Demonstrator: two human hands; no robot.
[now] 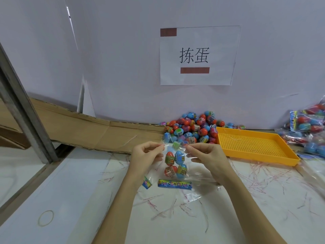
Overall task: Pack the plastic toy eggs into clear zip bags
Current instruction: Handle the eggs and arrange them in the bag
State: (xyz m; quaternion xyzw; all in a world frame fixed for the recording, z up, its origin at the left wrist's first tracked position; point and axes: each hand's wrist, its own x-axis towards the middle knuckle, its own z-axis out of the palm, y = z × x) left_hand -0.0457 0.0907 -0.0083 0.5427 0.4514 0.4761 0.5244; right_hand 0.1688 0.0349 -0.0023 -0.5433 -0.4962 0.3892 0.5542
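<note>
We pinch the mouth of the clear zip bag [175,161] with left hand [144,155] and right hand [204,155], just before the egg pile [191,127]. Four eggs [175,164] hang inside; a slipping grip could spill them onto the tabletop [88,191].

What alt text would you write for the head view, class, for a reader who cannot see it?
Two hands, left and right, pinch the top of a clear bag holding four eggs over a white table. Behind lie an egg pile, a yellow tray and a paper sign.
</note>
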